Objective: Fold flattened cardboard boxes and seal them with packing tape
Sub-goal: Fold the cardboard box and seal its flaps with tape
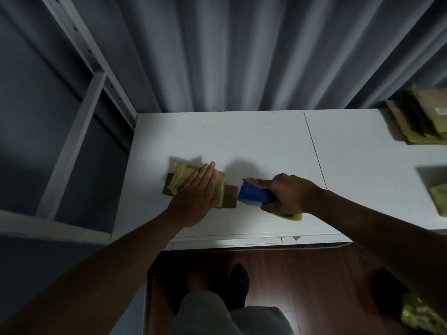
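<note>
Cardboard box [225,195], small and already wrapped in yellowish tape, lay on the white counter [254,141] just left of the frame's centre, its long axis running left to right. The left hand [197,189] rested flat on top of it, fingers straight and pressed together, pointing toward the upper right, pinning it down. Immediately to the box's right, the right hand [287,195] gripped a blue tape dispenser [254,196] with a yellow edge, fingers curled round its body, the dispenser's nose touching or nearly touching the box's bare brown right end. So the box sat to the left of the dispenser, and a pull along its long axis looked like the likely next stroke, with the flat left hand lying across that path. Well apart, at the right edge of the frame, lay a stack of taped boxes [420,122] and another taped piece [439,198]. A grey shelf frame [79,131] stood at the left, curtains [229,52] behind.
</note>
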